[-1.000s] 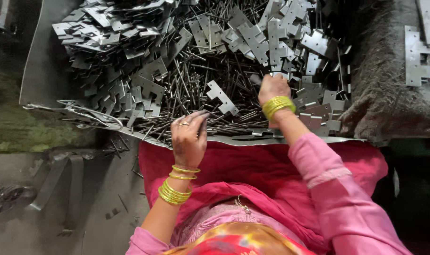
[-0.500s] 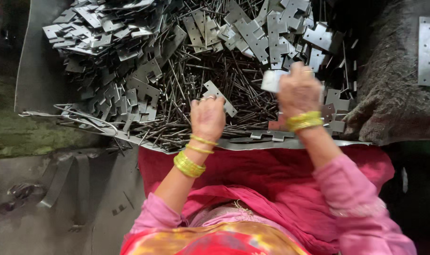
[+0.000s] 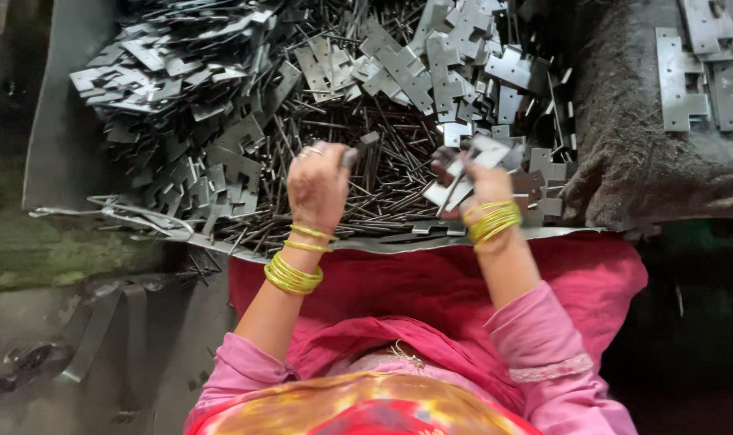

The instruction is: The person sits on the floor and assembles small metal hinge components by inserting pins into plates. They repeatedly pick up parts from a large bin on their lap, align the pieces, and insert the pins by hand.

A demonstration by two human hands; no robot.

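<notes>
Left hand is curled nearly shut, fingertips pinching a thin dark steel pin whose end sticks out toward the middle of the pile. Right hand is also closed, gripping a flat stamped hinge leaf tilted up off the heap, with what looks like a second pin crossing it; whether that pin is already in the knuckle I cannot tell. Both wrists carry yellow bangles, and the forearms rise out of a pink cloth spread over the lap.

Just beyond the cloth lies the bent edge of a metal tray, and on it a loose bed of pins directly under both hands. The risk here, as I judge it, is a slip: the pin is thin and held only at the fingertips, so it could drop back among the identical pins. The leaf's stamped edges look sharp, and a bare palm pressed against them could be cut.

Farther off, heaped hinge leaves stand high and slanted on the left; a knock from the left hand could slide them down over the pins. Well apart on the right, a few leaves rest on a dark rough cloth.
</notes>
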